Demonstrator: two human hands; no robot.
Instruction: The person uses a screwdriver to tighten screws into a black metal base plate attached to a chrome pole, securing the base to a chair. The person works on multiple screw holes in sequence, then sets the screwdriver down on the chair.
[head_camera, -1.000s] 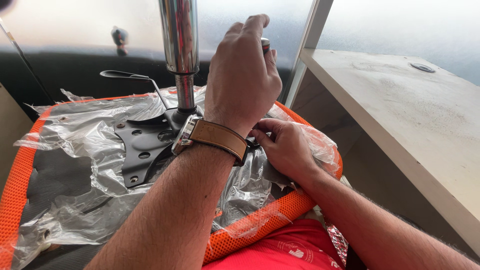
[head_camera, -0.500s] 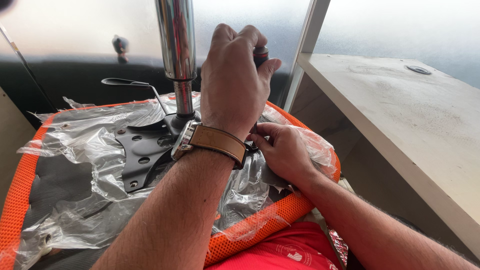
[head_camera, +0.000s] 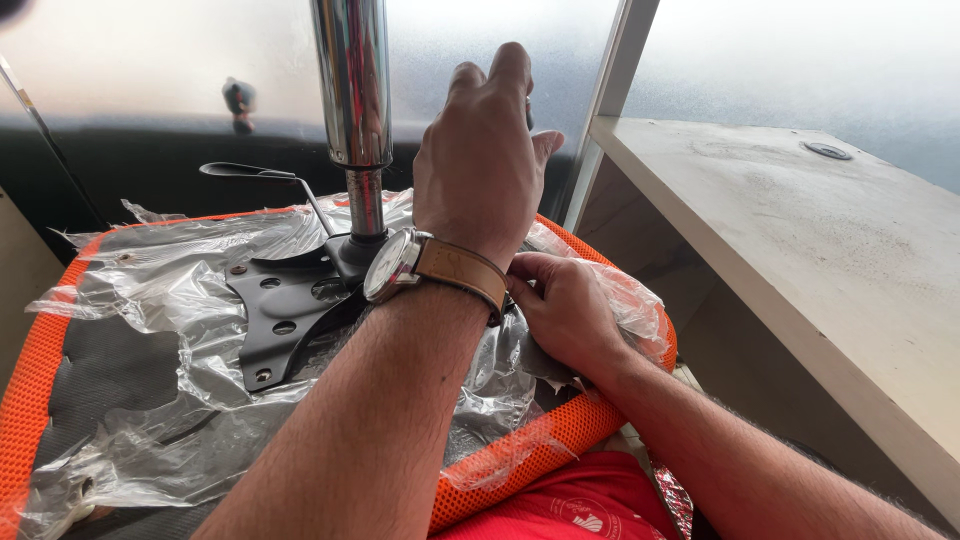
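Plastic wrap (head_camera: 190, 330), clear and crinkled, lies all over the upturned orange mesh chair seat (head_camera: 540, 455) that rests across my lap, and I'm working right in the middle of it. My left hand (head_camera: 480, 165) is up high beside the shiny chrome gas-lift cylinder (head_camera: 352, 85), fingers curled shut around some small dark tool; only a sliver of it shows past my knuckles, so I can't tell just what it is. The brown leather-strapped wristwatch (head_camera: 420, 270) sits on that wrist. My right hand (head_camera: 565, 310) is low on the seat's near right side, fingers pressed together and bent down into the wrap; whether they pinch film or a part under it, I cannot tell. The black metal mounting plate (head_camera: 285, 320) with its round holes lies flat on the seat's underside, the cylinder rising upright from its hub, a thin black lever (head_camera: 255, 175) sticking out to the left. I'd judge the plate and cylinder stiff and heavy, the chrome slippery, best gripped low near the hub. The film is light and slick, and tears easily. A pale wooden shelf (head_camera: 800, 230) runs along my right.
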